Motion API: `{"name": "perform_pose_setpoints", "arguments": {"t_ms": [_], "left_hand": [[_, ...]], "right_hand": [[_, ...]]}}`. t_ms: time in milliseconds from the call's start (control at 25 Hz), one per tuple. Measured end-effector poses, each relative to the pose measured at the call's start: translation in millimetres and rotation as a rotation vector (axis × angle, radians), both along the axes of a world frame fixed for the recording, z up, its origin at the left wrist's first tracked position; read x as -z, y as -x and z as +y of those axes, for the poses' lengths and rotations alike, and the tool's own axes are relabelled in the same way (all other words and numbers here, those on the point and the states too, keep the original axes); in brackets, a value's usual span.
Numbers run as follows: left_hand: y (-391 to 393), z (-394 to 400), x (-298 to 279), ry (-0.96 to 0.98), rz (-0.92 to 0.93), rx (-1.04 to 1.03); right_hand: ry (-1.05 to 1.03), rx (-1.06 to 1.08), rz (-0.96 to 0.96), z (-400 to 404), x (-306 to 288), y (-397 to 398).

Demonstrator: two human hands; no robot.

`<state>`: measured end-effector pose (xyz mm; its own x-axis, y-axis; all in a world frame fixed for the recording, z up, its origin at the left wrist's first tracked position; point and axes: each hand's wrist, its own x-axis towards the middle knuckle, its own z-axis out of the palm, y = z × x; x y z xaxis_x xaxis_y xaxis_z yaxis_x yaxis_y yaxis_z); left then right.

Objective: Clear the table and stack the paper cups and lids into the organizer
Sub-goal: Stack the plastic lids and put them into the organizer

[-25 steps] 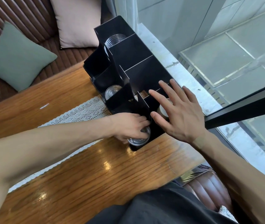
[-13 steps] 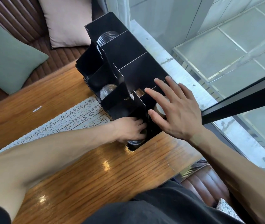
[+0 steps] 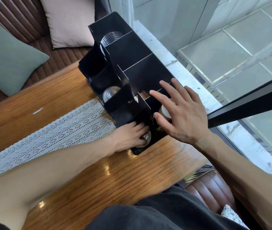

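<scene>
A black organizer [image 3: 141,72] with several compartments stands on the wooden table [image 3: 98,180] against the window sill. My left hand [image 3: 132,135] reaches into its nearest front slot, fingers curled round a stack of clear plastic lids [image 3: 146,138]. My right hand [image 3: 181,115] hovers with fingers spread over the neighbouring slot, above a paper cup [image 3: 164,112] that peeks out below the palm. More clear lids sit in a middle slot [image 3: 110,93] and in the far compartment [image 3: 111,37].
A white lace runner [image 3: 52,130] crosses the table under the organizer. A green cushion [image 3: 7,58] and a pink cushion [image 3: 68,22] lie on the brown bench behind. The window glass [image 3: 231,47] and a black frame bar [image 3: 248,105] are right of the organizer.
My left hand has pushed the lids deeper into the front slot. My right hand stays spread over the cup. The view has shifted a little.
</scene>
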<state>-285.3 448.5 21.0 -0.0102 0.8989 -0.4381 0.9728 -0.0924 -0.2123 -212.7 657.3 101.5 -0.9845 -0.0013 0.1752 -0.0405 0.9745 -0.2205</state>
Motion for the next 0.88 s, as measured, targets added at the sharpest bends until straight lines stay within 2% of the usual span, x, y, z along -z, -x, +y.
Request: {"name": "perform_pose_setpoints", "arguments": {"t_ms": [320, 600, 880], "left_hand": [[-6.7, 1.3, 2.2, -0.003, -0.061, -0.164], [-11.1, 12.5, -4.8, 0.054, -0.152, -0.426], [-11.1, 10.2, -9.2, 0.114, -0.214, -0.42]], "right_hand": [[-0.009, -0.004, -0.015, 0.4, -0.2, -0.5], [-0.002, -0.008, -0.006, 1.6, 0.7, -0.3], [0.006, -0.012, -0.007, 1.6, 0.5, -1.4]]}}
